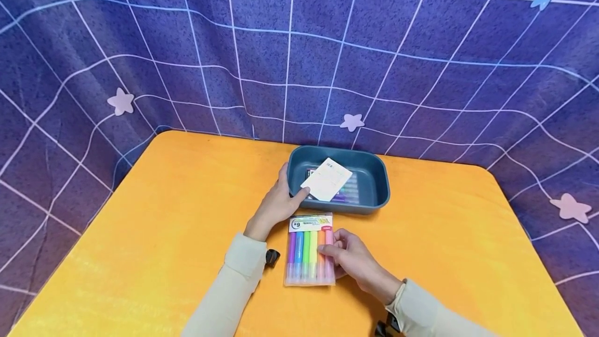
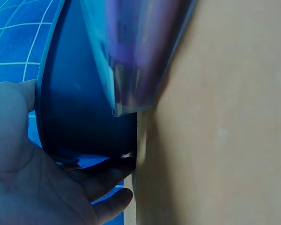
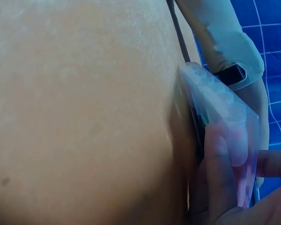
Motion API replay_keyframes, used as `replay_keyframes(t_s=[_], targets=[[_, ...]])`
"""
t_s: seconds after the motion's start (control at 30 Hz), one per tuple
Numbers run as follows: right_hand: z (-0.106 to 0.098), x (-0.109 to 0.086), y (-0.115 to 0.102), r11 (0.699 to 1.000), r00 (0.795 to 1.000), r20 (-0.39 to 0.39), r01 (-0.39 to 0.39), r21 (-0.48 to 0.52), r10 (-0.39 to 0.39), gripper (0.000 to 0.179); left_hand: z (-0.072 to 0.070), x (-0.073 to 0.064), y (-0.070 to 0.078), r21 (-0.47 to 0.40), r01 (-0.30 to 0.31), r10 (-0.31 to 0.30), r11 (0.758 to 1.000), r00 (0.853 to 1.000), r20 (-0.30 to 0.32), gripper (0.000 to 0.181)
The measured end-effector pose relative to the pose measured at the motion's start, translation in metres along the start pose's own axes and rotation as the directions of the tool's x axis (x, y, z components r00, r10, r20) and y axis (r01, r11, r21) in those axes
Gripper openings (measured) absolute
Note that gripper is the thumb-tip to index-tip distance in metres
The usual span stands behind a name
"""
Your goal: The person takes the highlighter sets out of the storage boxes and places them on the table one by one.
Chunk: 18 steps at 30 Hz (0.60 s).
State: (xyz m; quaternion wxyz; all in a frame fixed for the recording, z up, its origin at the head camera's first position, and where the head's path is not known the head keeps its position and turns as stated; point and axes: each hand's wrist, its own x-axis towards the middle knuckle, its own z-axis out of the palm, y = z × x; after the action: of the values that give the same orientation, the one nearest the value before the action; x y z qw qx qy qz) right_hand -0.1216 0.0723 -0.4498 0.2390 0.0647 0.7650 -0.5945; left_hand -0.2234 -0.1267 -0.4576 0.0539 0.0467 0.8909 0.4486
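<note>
A dark blue rectangular bin [image 1: 373, 183] sits on the table, and my left hand [image 1: 273, 206] holds its near left corner, thumb at the rim and fingers along the outside. In the left wrist view, the fingers reach low on the bin's wall [image 2: 79, 103]. My right hand [image 1: 359, 263] pinches the right edge of a clear pack of highlighters [image 1: 306, 256], thumb in front. Purple, blue, green, yellow, orange and pink pens show through it. The pack is just in front of the bin. The right wrist view shows the pack [image 3: 225, 105] at its end, raised off the table.
Inside the bin, a white card-like rectangle [image 1: 327, 178] lies over another clear pack of colored pens [image 1: 348, 191]. The orange-yellow table [image 1: 187, 212] extends around the bin. A blue-purple gridded curtain [image 1: 262, 56] with star shapes hangs behind the table's far edge.
</note>
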Motion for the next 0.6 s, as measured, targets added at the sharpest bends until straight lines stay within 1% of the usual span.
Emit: replay_keyframes(t_s=[0.17, 0.37, 0.5, 0.6], targets=[[-0.0014, -0.0009, 0.0001, 0.999, 1.000, -0.023, -0.010, -0.033, 0.009, 0.031, -0.0004, -0.0006, 0.0010, 0.008, 0.007, -0.007, 1.000, 1.000, -0.001, 0.095], [-0.0035, -0.0013, -0.0003, 0.998, 1.000, 0.007, -0.001, -0.057, 0.002, 0.032, -0.0010, -0.0017, 0.0012, 0.008, 0.007, -0.007, 1.000, 1.000, -0.007, 0.094], [-0.0051, 0.0009, -0.0003, 0.995, 1.000, 0.027, 0.014, -0.103, -0.011, 0.036, -0.0004, -0.0014, 0.0011, 0.007, 0.007, -0.007, 1.000, 1.000, -0.008, 0.094], [-0.0075, 0.0013, -0.0004, 0.986, 0.999, 0.036, 0.008, -0.167, -0.002, 0.036, 0.0001, -0.0012, 0.0012, 0.005, 0.009, -0.009, 1.000, 1.000, -0.007, 0.093]])
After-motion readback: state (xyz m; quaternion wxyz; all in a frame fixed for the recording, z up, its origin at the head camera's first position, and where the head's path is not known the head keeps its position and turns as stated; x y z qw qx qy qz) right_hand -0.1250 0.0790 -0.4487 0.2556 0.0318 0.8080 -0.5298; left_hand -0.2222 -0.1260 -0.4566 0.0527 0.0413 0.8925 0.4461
